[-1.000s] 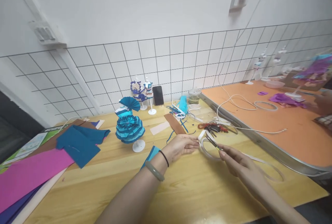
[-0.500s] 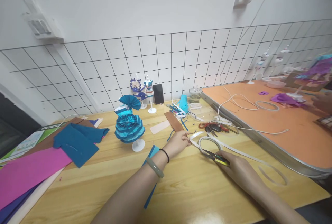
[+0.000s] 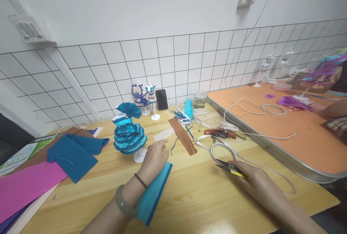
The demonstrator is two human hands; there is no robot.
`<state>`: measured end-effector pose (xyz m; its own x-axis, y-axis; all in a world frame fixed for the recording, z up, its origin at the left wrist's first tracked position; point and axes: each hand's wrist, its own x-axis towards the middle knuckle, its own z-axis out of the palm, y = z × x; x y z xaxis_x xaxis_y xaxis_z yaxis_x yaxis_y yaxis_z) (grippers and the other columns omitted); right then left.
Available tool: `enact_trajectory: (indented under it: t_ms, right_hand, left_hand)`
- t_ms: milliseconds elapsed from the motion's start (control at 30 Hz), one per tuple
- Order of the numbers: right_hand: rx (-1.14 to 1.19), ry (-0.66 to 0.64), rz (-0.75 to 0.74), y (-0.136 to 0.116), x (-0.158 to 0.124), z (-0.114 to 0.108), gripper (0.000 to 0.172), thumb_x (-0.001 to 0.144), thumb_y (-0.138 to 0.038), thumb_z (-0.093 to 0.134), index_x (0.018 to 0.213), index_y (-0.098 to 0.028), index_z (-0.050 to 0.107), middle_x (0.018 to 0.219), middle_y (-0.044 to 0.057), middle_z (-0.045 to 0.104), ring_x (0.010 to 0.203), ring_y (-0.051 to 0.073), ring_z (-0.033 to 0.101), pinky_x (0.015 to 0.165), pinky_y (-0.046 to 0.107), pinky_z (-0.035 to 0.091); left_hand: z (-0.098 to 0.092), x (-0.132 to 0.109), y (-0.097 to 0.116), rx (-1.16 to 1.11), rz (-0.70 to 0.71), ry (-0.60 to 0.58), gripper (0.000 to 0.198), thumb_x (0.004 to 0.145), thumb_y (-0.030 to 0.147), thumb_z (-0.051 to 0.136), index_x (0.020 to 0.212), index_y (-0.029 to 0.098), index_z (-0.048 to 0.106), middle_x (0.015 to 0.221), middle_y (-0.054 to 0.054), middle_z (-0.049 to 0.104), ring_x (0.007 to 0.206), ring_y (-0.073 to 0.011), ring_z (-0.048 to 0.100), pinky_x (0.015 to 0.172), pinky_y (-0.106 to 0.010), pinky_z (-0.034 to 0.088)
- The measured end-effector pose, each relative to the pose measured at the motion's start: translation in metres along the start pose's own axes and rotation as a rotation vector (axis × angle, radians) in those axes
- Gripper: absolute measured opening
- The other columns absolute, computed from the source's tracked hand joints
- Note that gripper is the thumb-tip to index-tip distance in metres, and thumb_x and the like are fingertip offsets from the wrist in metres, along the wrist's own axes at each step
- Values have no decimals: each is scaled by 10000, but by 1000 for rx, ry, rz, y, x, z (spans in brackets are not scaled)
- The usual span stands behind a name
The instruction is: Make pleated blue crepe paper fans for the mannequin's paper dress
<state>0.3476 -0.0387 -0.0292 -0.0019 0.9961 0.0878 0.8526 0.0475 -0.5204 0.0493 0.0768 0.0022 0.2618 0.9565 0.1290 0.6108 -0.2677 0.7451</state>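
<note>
Right hand [image 3: 251, 177] grips the snips [image 3: 231, 169]; left hand [image 3: 155, 158], loosely curled, hold not discernible, is beside the turquoise paper [image 3: 155, 195] on the tabletop [image 3: 195, 198]; the paper looks light, soft and crease-prone; take it by the edges.

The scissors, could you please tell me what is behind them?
Behind the scissors, the white ring shows, with the wooden table beneath; what the right hand covers is hidden.

We saw a glossy, smooth wooden tabletop [image 3: 200, 201] across the lower frame, a matt, papery blue dress [image 3: 129, 140] left of centre, metal-bladed scissors [image 3: 231, 168] at lower right, and a smooth-faced phone [image 3: 162, 99] near the middle.
</note>
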Motion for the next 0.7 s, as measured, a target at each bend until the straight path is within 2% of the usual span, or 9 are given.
enact_trajectory:
  t_ms: [67,133,200,300,433,567,633,700]
  right_hand:
    - [86,-39,-47,-16,-1,6,279,812,-307,448,1037,-253,604,1046,56,656,930,254,605,792,326,454]
    - [165,-123,-134,-36,2,12,285,821,-280,428,1038,-256,611,1045,54,655,943,244,600,810,319,447]
    - [231,-171,-208,-58,9,17,300,824,-248,406,1036,-247,618,1026,60,660,934,239,600,805,318,446]
    - [306,-198,-258,-85,25,23,283,832,-281,419,1017,-219,624,1004,69,664,921,232,598,799,310,441]
    - [370,-215,-245,-107,49,28,254,833,-342,442,902,-188,632,880,55,679,821,217,606,730,287,443]
    - [450,-239,-222,-120,75,39,352,831,-455,433,935,-174,617,914,45,662,846,216,588,753,286,424]
    - [513,-240,-225,-123,86,47,409,857,-485,363,890,-166,615,893,42,653,845,211,579,768,290,415]
    - [570,-235,-229,-123,95,55,445,879,-487,299,848,-161,601,869,41,643,836,204,573,770,292,411]
  left_hand:
    - [-15,-18,-13,216,-58,47,337,711,231,526,1036,146,559,1053,-124,590,1060,-283,480,928,-405,305]
    - [-21,-30,-23,400,-125,0,367,706,318,539,1019,127,556,1035,-140,590,1023,-300,499,867,-387,343]
    - [-21,-36,-28,449,-198,-51,365,688,348,551,989,143,556,927,-107,609,941,-286,532,777,-345,374]
    - [-16,-34,-30,307,-261,-77,314,642,307,582,919,161,558,721,-23,571,764,-226,549,633,-271,358]
    - [-13,-25,-36,131,-276,-109,142,567,233,622,656,175,528,548,57,438,558,-137,459,508,-224,273]
    - [-15,-19,-38,10,-262,-155,236,541,249,650,500,179,429,474,85,338,479,-89,363,461,-210,228]
    - [-18,-18,-35,-63,-241,-173,235,567,279,649,515,174,446,485,80,380,493,-90,393,466,-203,266]
    - [-21,-17,-31,-187,-233,-194,215,605,320,642,590,168,491,552,60,487,547,-105,470,506,-204,343]
